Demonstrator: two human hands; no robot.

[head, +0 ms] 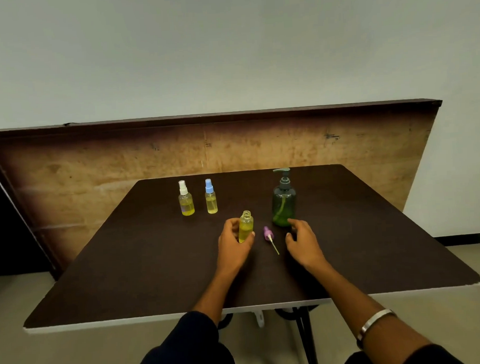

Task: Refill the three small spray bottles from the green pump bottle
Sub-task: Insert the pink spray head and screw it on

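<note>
My left hand (233, 244) grips an uncapped small bottle (245, 226) of yellow liquid, upright on the dark table (154, 268). Its purple spray head (268, 234) with a thin tube lies on the table just to the right. My right hand (303, 241) hovers with loosely spread fingers and holds nothing; its fingertips are close to the base of the green pump bottle (283, 202). Farther back on the left stand two capped spray bottles, one with a white top (185, 199) and one with a blue top (211, 197), both holding yellow liquid.
A large wooden board (204, 150) leans against the wall behind the table. The table's front edge runs just above my forearms, with metal legs (303, 330) below it. The floor is pale.
</note>
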